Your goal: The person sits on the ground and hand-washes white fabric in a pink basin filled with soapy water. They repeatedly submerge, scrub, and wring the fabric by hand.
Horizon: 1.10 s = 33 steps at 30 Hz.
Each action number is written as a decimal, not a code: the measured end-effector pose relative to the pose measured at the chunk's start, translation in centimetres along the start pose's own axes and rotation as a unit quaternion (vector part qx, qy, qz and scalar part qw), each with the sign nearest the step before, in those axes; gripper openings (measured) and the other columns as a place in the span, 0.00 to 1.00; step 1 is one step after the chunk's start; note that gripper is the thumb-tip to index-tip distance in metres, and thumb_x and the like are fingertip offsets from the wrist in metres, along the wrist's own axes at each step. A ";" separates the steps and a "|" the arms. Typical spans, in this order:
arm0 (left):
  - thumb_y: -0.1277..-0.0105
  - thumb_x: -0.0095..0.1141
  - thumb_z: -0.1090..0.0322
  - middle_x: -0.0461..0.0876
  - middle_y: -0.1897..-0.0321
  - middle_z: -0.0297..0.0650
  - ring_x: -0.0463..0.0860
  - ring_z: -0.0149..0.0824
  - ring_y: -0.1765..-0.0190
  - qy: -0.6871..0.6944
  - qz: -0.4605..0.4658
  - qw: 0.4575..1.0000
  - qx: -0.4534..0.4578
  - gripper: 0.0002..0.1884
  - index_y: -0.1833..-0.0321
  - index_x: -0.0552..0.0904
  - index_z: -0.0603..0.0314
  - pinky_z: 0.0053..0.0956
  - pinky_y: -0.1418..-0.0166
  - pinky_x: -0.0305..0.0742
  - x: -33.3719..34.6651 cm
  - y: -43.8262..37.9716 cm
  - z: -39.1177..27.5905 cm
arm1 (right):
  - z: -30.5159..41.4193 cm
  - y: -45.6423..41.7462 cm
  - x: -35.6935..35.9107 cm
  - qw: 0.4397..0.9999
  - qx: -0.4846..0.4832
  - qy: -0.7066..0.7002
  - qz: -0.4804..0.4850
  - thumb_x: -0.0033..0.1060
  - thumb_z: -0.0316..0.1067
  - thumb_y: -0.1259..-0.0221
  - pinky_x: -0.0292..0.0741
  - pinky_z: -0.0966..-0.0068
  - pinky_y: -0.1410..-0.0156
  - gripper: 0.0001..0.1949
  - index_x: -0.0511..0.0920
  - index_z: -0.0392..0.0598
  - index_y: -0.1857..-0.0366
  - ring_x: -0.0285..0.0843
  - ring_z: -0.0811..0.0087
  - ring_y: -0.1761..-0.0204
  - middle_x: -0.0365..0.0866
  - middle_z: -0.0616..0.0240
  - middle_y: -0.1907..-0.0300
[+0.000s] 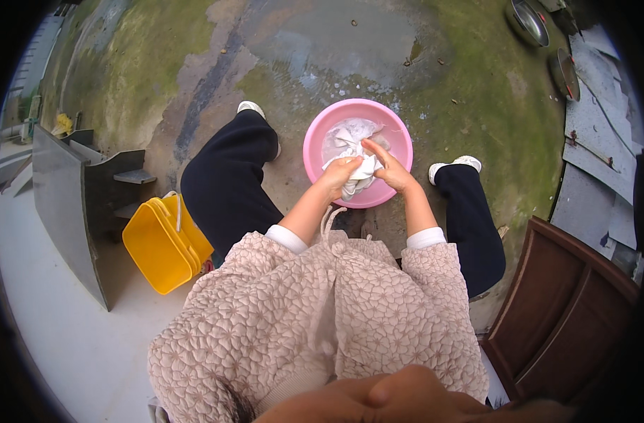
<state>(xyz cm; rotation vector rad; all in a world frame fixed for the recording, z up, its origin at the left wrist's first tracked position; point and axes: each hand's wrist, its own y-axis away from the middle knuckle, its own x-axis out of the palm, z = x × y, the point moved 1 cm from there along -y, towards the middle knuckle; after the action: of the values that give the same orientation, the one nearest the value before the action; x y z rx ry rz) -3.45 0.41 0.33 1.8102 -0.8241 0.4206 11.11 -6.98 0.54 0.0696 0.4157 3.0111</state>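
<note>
A bunched white cloth [360, 172] is held between my two hands over a round pink plastic basin [401, 132]. My left hand [339, 177] grips the near left side of the cloth, thumb on top. On the right side, my right hand [392, 168] holds it with the fingers stretched forward along the fabric. Part of the cloth reaches forward into the basin, where there is wet white fabric and cloudy water. The basin stands on the ground between my feet. My palms and the underside of the cloth are hidden.
At my left a yellow plastic bucket [158, 246] lies tilted beside a grey panel structure [63, 211]. A brown wooden panel [560, 312] is at my right. Metal bowls [531, 24] rest near grey boards [592, 127] at the far right. The mossy concrete ground [322, 42] is wet ahead.
</note>
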 end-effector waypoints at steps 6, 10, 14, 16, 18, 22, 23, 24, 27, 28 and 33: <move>0.38 0.53 0.62 0.80 0.61 0.40 0.80 0.34 0.61 -0.249 -0.063 0.961 0.099 0.16 0.52 0.75 0.65 0.28 0.56 0.75 -0.2 0.2 -1.8 | 2.4 2.5 -1.1 0.984 0.115 0.138 -0.017 0.64 0.28 0.55 0.72 0.77 0.57 0.15 0.78 0.40 0.60 0.75 0.78 0.64 0.80 0.65 0.67; 0.45 0.60 0.58 0.81 0.63 0.44 0.81 0.42 0.61 -0.535 -0.036 0.796 0.280 0.20 0.54 0.76 0.63 0.32 0.57 0.74 2.3 2.7 -3.0 | 5.0 4.0 -2.3 0.979 0.078 0.144 -0.118 0.64 0.27 0.54 0.69 0.81 0.63 0.09 0.77 0.40 0.67 0.70 0.83 0.68 0.76 0.72 0.72; 0.54 0.64 0.55 0.81 0.71 0.45 0.81 0.47 0.63 -0.684 -0.018 0.670 0.288 0.20 0.62 0.79 0.60 0.36 0.58 0.74 2.9 3.3 -2.6 | 6.8 4.7 -2.8 0.975 0.055 0.142 -0.163 0.64 0.26 0.56 0.68 0.84 0.63 0.09 0.76 0.42 0.70 0.69 0.84 0.69 0.75 0.74 0.72; 0.55 0.65 0.58 0.81 0.76 0.44 0.81 0.41 0.68 -0.689 -0.041 0.665 0.286 0.16 0.69 0.79 0.61 0.34 0.63 0.74 3.6 4.0 -3.5 | 8.0 5.5 -3.3 0.978 0.063 0.137 -0.143 0.66 0.26 0.58 0.68 0.84 0.64 0.10 0.76 0.43 0.71 0.69 0.83 0.70 0.75 0.73 0.73; 0.55 0.64 0.65 0.80 0.79 0.40 0.81 0.35 0.70 -0.583 -0.006 0.784 0.212 0.12 0.71 0.79 0.64 0.32 0.63 0.74 3.7 4.8 -5.1 | 9.9 6.8 -3.9 0.984 0.084 0.125 -0.092 0.69 0.27 0.61 0.69 0.83 0.65 0.10 0.76 0.43 0.74 0.69 0.83 0.71 0.75 0.73 0.74; 0.51 0.62 0.67 0.79 0.67 0.38 0.77 0.27 0.61 -0.403 0.101 0.891 0.184 0.11 0.67 0.80 0.67 0.26 0.55 0.71 4.6 5.9 -6.1 | 11.3 8.3 -5.5 0.977 0.108 0.136 -0.124 0.67 0.25 0.61 0.69 0.83 0.60 0.09 0.73 0.44 0.76 0.70 0.82 0.69 0.74 0.74 0.74; 0.50 0.62 0.66 0.79 0.64 0.39 0.76 0.28 0.59 -0.359 0.127 0.900 0.211 0.11 0.66 0.81 0.67 0.25 0.53 0.70 4.6 5.6 -5.8 | 10.0 8.2 -6.3 0.976 0.079 0.128 -0.157 0.65 0.24 0.60 0.68 0.82 0.59 0.09 0.72 0.44 0.77 0.70 0.82 0.69 0.74 0.73 0.73; 0.47 0.60 0.64 0.77 0.57 0.42 0.75 0.30 0.53 -0.291 0.157 0.918 0.221 0.16 0.59 0.79 0.67 0.25 0.49 0.69 4.5 5.2 -5.6 | 9.2 8.1 -7.0 0.974 0.049 0.121 -0.187 0.64 0.24 0.58 0.68 0.82 0.58 0.08 0.72 0.44 0.78 0.70 0.82 0.68 0.75 0.72 0.71; 0.42 0.58 0.66 0.78 0.59 0.42 0.79 0.33 0.62 0.007 0.222 0.965 0.141 0.16 0.53 0.75 0.65 0.26 0.60 0.74 5.7 4.1 -4.2 | 7.4 4.8 -2.9 0.913 -0.149 -0.233 -0.300 0.56 0.21 0.52 0.68 0.81 0.54 0.09 0.66 0.46 0.79 0.70 0.77 0.62 0.74 0.63 0.61; 0.39 0.55 0.65 0.78 0.61 0.42 0.80 0.34 0.63 0.064 0.188 0.974 0.114 0.14 0.54 0.72 0.64 0.28 0.62 0.77 5.6 2.7 -3.3 | 6.2 3.6 -1.3 0.884 -0.154 -0.246 -0.366 0.55 0.21 0.51 0.68 0.80 0.55 0.09 0.65 0.46 0.78 0.70 0.77 0.63 0.75 0.62 0.63; 0.36 0.52 0.59 0.75 0.72 0.36 0.79 0.30 0.70 0.143 -0.009 0.980 0.137 0.09 0.66 0.73 0.57 0.22 0.68 0.75 3.6 -0.1 -2.2 | 8.4 1.9 9.2 0.911 -0.202 0.231 -0.277 0.61 0.26 0.51 0.68 0.78 0.67 0.11 0.66 0.43 0.80 0.68 0.74 0.77 0.70 0.65 0.80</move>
<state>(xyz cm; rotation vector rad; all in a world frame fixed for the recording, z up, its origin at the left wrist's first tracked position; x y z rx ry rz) -0.67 1.20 3.40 1.9475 -0.5693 0.7936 2.24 -5.57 9.44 -0.6798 -0.1521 2.4490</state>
